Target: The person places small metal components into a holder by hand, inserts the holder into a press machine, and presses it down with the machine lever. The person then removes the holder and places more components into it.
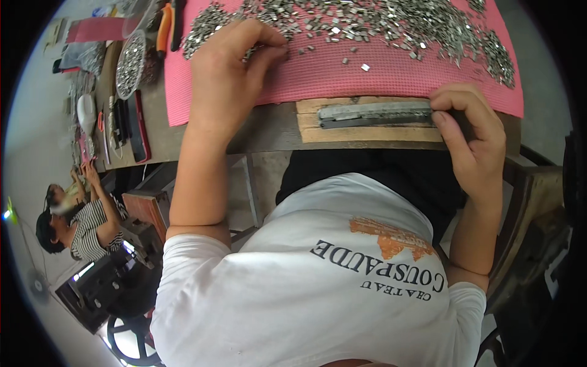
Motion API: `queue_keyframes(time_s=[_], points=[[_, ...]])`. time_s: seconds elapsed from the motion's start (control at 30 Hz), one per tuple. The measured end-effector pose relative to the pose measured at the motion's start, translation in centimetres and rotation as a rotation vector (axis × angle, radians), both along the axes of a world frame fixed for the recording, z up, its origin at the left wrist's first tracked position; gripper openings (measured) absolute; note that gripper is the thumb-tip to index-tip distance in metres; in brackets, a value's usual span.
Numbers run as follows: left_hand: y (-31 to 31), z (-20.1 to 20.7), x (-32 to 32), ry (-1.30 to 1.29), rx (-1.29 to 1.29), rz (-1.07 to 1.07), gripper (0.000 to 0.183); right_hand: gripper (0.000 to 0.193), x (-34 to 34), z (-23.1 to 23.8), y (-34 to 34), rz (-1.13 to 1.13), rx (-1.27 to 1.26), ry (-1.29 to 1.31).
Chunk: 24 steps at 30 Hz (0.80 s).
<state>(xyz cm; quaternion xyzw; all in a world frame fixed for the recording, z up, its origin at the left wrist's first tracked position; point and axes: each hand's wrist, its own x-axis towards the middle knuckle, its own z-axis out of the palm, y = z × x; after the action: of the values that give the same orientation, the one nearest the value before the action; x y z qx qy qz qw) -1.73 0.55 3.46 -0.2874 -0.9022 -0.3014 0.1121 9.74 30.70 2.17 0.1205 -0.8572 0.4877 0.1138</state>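
My left hand (229, 70) is over the near left edge of a spread of small shiny metal pieces (367, 24). Its thumb and fingertips are pinched together; whatever lies between them is too small to make out. At the table's front edge, a narrow grey metal bar (373, 112) with a dark slot along it lies on a light wooden board (312, 134). My right hand (474, 125) has its thumb and forefinger closed about the bar's right end, which the fingertips partly hide. The pieces lie on a pink textured mat (281, 79).
Left of the mat are orange-handled pliers (164, 27), a clear container of metal pieces (131, 64) and a dark red-edged phone (139, 125). Several tools lie farther left. Two people, one in a striped shirt (95, 235), are at the far left. A wooden chair (520, 202) stands at my right.
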Motion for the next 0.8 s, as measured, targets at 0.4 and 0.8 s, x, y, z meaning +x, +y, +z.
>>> queue_keyframes(time_s=[0.4, 0.8], points=[[1.4, -0.4, 2.6, 0.147, -0.121, -0.176, 0.020, 0.013, 0.2, -0.5, -0.2, 0.003, 0.008, 0.051], [1.2, -0.3, 3.1, 0.074, -0.182, -0.064, 0.014, 0.016, 0.3, -0.3, -1.1, -0.049, 0.101, 0.126]])
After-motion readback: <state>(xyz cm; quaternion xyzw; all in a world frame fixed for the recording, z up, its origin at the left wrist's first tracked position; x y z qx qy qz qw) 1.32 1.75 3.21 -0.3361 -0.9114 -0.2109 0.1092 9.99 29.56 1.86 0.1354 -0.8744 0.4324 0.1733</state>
